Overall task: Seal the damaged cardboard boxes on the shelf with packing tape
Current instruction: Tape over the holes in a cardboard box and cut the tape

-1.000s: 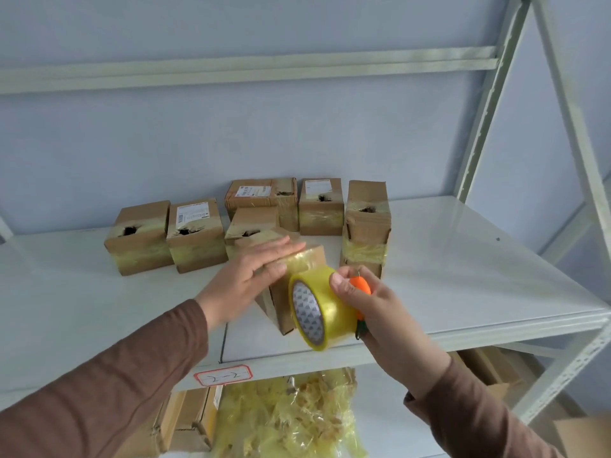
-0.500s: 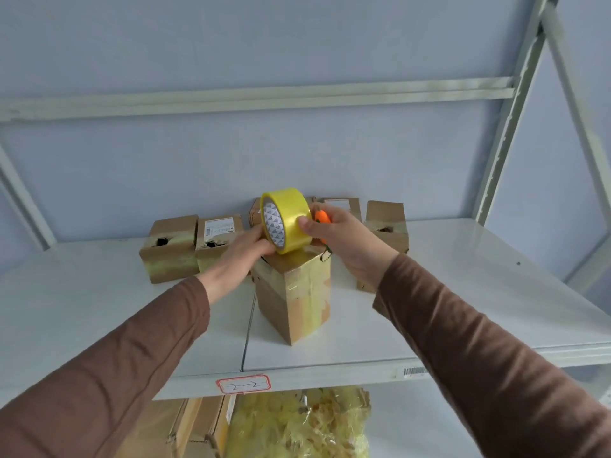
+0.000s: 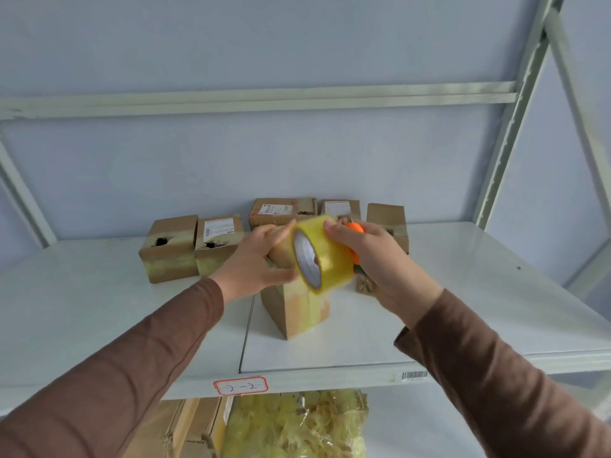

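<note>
A small cardboard box stands near the front of the white shelf, partly wrapped in yellowish tape. Above it my right hand grips a roll of yellow packing tape and also holds a small orange tool behind the roll. My left hand rests on the box's upper left side, thumb near the roll. Further back stand several more boxes; two on the left show torn dark holes.
Along the wall stand more boxes. The shelf's metal upright rises at the right. Below the shelf lie a bag of yellowish filling and cartons. A red-framed label marks the shelf's front edge.
The tape roll in my right hand has come down from above the box to its upper right side. My left hand has stayed on the box.
</note>
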{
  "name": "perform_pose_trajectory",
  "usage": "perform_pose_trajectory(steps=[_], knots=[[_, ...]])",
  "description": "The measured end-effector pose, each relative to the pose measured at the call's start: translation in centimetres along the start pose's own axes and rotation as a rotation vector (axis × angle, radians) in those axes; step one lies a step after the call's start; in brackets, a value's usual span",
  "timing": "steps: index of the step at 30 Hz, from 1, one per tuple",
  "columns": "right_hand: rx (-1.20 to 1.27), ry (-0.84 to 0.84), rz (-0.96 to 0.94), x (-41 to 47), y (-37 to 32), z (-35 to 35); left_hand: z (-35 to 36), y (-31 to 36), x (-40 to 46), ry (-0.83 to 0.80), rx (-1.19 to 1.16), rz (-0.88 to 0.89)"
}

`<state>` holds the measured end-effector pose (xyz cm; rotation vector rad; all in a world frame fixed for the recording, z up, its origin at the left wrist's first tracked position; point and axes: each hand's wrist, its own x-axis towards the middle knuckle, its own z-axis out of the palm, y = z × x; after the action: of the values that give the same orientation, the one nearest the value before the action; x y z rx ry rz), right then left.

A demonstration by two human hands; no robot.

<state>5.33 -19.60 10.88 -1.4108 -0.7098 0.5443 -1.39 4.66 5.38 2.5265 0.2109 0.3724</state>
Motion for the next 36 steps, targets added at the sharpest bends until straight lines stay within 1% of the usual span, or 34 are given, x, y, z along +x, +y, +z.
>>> perform_pose_trajectory(steps=[3,6,9,11,13,16,19,21,22,24,25,27,29,30,31,32,33,34,36], knots=[[-0.079,-0.013,0.122,-2.1,3.0,-0.2,-0.1,-0.2,-0.6,-0.006,0.017,-0.018],[-0.021,0.031,0.195,-2.7,5.4,-0.8,-0.1,-0.1,-0.5,0.027,0.113,0.012],[-0.124,0.02,0.264,-2.3,7.6,-1.4,0.2,0.1,0.0,0.06,0.322,0.16],[-0.195,0.024,0.318,-2.0,9.3,-1.2,0.2,0.1,0.2,0.033,0.354,0.221],[-0.211,0.061,0.329,-1.8,10.7,-0.8,0.3,0.0,0.2,-0.012,0.396,0.249],[-0.122,0.075,0.321,-1.8,11.4,0.0,0.1,0.0,0.4,-0.06,0.464,0.269],[0.063,0.042,0.34,-2.0,12.0,1.7,-0.8,-0.2,0.7,-0.11,0.427,0.263],[0.16,0.051,0.314,-2.3,12.5,3.2,-0.9,-0.2,0.5,-0.059,0.372,0.247],[0.173,0.065,0.291,-2.5,12.7,3.8,-0.5,-0.2,0.1,0.018,0.335,0.226],[0.141,0.111,0.242,-2.8,13.1,4.4,1.2,-0.4,-1.3,0.261,0.209,0.146],[0.12,0.133,0.222,-2.9,13.3,4.4,2.3,-0.4,-2.2,0.395,0.093,0.076],[0.1,0.158,0.195,-3.0,13.7,4.3,4.2,-0.1,-3.9,0.602,-0.257,-0.11],[0.08,0.167,0.178,-3.0,13.8,4.2,5.9,0.7,-5.3,0.709,-0.63,-0.251],[0.074,0.164,0.166,-3.0,13.8,4.2,6.8,1.2,-6.0,0.746,-0.757,-0.28],[0.071,0.16,0.158,-3.0,13.9,4.2,7.8,1.7,-6.8,0.781,-0.816,-0.291],[0.068,0.157,0.153,-3.0,14.0,4.2,8.9,2.0,-7.6,0.8,-0.815,-0.298],[0.063,0.152,0.149,-3.0,14.1,4.1,9.8,2.4,-8.1,0.778,-0.786,-0.314],[0.057,0.139,0.146,-3.0,14.1,4.0,10.5,2.7,-8.3,0.706,-0.766,-0.337],[0.034,0.104,0.137,-3.0,14.0,3.7,11.1,3.1,-8.0,0.505,-0.803,-0.381]])
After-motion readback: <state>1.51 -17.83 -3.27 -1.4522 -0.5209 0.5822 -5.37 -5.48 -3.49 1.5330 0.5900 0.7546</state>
